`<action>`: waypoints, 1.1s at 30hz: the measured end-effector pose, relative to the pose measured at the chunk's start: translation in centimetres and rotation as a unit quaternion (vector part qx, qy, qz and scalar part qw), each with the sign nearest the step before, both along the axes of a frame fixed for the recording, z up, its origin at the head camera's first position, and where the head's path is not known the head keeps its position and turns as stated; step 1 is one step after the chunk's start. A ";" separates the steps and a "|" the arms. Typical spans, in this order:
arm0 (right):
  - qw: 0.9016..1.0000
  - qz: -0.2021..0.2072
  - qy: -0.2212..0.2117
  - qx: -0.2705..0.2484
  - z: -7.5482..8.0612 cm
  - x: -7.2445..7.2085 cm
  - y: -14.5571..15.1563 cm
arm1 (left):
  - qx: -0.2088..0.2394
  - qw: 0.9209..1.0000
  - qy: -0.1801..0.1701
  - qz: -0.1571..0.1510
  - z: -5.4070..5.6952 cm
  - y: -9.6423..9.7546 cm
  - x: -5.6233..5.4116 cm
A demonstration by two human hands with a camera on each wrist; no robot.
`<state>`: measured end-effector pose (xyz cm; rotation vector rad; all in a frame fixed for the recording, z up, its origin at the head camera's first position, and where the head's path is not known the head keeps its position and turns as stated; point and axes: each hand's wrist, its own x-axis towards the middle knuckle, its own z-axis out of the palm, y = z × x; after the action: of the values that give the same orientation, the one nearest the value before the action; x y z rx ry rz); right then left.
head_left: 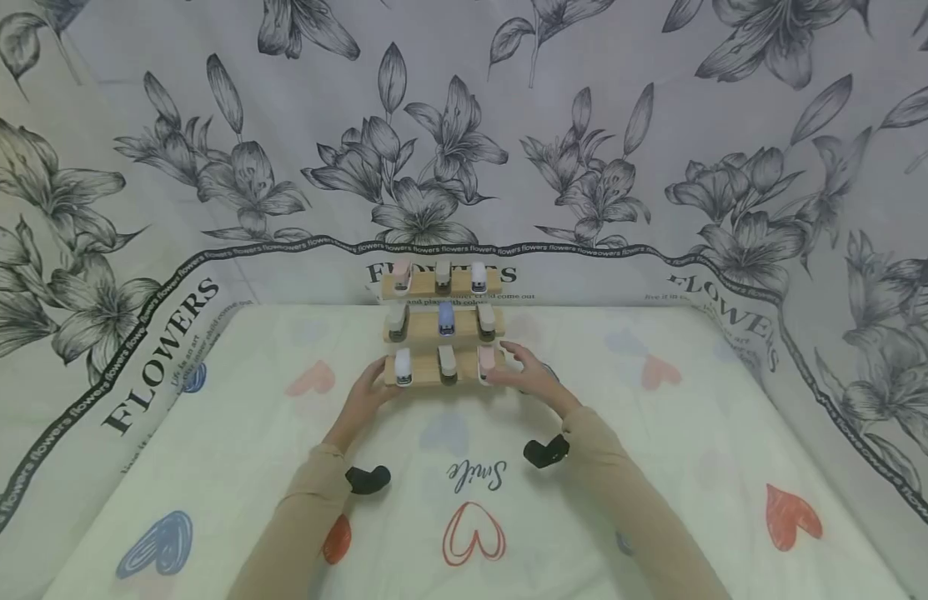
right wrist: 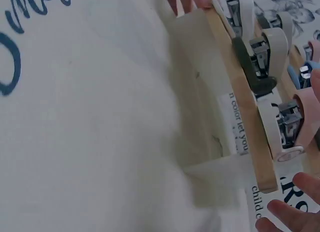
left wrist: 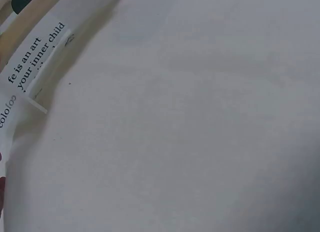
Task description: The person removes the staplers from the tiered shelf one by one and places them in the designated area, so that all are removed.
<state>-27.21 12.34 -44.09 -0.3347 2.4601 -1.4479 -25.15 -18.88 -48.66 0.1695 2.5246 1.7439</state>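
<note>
Showing a three-tier rack of staplers between two hands. The right hand is at the rack's right end, loosely spread: its fingers stand apart beyond the bottom shelf's end, while its thumb side overlaps the pink stapler on that shelf; whether it presses cannot be told. The left hand touches the shelf's left end, beside the white stapler; whether it grips the wood or merely steadies it is unclear.

Likely faults: a sideways push from the right thumb could skew the pink stapler or tip it off the rack's front edge, near which its nose stands. Uneven pressure from the hands could slide or twist the rack, jostling the grey stapler at bottom centre and the blue stapler above it.

Lettering: on the backdrop, "FLOWERS" is partly hidden behind the rack and whole to its left; small "flowers" repeats along the dark band. Beneath the bottom shelf, "your inner child" is legible. In front of the rack, the cloth reads "Smile". No stapler brand is readable.
</note>
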 end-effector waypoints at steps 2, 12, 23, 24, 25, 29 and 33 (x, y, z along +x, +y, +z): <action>1.000 -0.011 -0.011 -0.024 -0.2 -0.1 -0.6 | 0.022 1.000 0.003 0.009 -0.6 -0.1 -0.1; 0.997 -0.019 -0.015 -0.079 -1.9 -0.3 -2.9 | 0.070 0.997 0.023 0.033 -2.8 -0.7 1.0; 0.995 -0.049 0.034 -0.083 -2.1 -0.7 -1.5 | 0.069 0.996 0.050 0.019 -2.3 0.4 1.2; 0.994 -0.048 0.044 -0.086 -2.1 -0.7 -1.4 | 0.072 0.996 0.051 0.020 -2.4 0.4 1.2; 0.994 -0.048 0.052 -0.089 -2.0 -0.6 -1.3 | 0.073 0.996 0.053 0.021 -2.4 0.3 1.1; 0.991 -0.055 0.076 -0.094 -2.2 -0.3 -0.7 | 0.069 0.996 0.053 0.023 -2.9 0.3 1.2; 0.988 -0.056 0.066 -0.129 -2.3 0.1 -0.1 | 0.065 0.995 0.068 0.023 -3.0 0.5 1.3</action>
<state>-27.06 12.22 -46.41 -0.3585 2.4285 -1.8546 -23.81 -18.37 -51.65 0.2481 2.5262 1.9795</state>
